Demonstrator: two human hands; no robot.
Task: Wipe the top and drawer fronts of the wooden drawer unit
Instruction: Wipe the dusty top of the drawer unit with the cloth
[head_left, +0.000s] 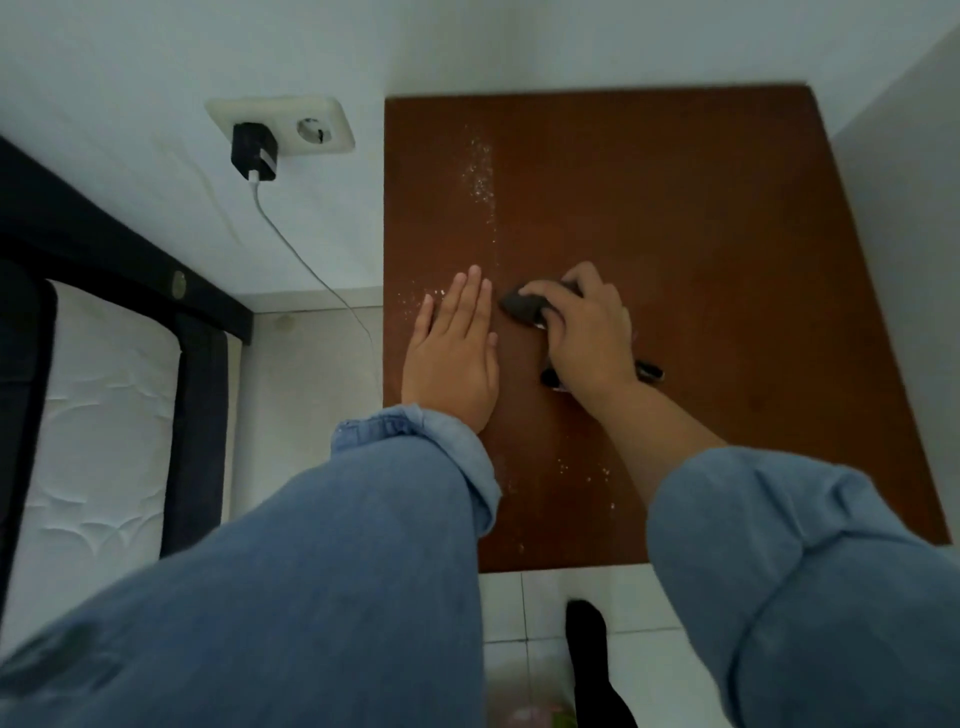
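Note:
The brown wooden top of the drawer unit (675, 218) fills the middle right, seen from above. White crumbs or dust (480, 171) lie in a streak along its left part, with more specks near the front. My left hand (451, 358) rests flat on the top near the left edge, fingers together and holding nothing. My right hand (589, 338) is pressed down on a dark cloth (522, 306) bunched under the fingers, just right of the left hand. A dark bit of it sticks out behind the wrist. The drawer fronts are hidden from this angle.
A white wall socket (291, 124) holds a black charger (254, 150) whose white cable (311, 270) hangs down beside the unit's left side. A dark bed frame with a white mattress (98, 415) stands at the left. White floor tiles (524, 613) lie in front.

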